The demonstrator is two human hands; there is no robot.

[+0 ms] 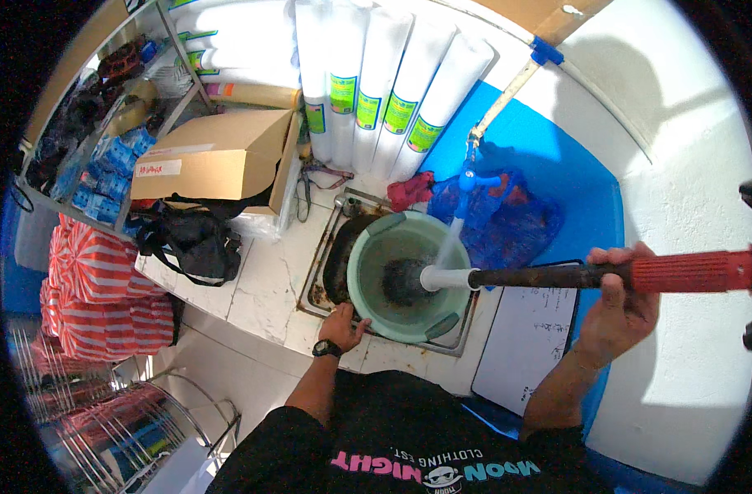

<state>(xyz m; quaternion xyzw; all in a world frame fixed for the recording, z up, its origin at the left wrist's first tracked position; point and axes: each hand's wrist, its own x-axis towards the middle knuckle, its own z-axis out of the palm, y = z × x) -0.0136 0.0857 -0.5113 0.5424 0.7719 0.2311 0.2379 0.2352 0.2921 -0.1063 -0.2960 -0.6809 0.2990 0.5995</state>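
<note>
The right hand (619, 305) is closed around the dark shaft of a tube (532, 277), just beside its red grip (693, 272). The grip extends to the right of this hand; the tube's white tip (446, 278) points left from it, over the basin (356, 284). Beyond the tip, up and left of the right hand, stands the tap (468, 179), whose stream of water (451, 247) meets the tip.

The left hand (340, 329), with a watch (326, 348) at its wrist, lies at the near left side of the basin, thumb and fingers spread; whether it grips the rim cannot be told. The basin, pale green, sits over the sink (311, 288), to the right of and beyond the left hand. The worktop (269, 305) spreads to this hand's left.

Below and left of the right hand lies a board (520, 354) with writing. Farther beyond the left hand are a red cloth (410, 190) and upright white rolls (380, 90); beyond it to the left, a box (252, 156) and a black bag (190, 239).
</note>
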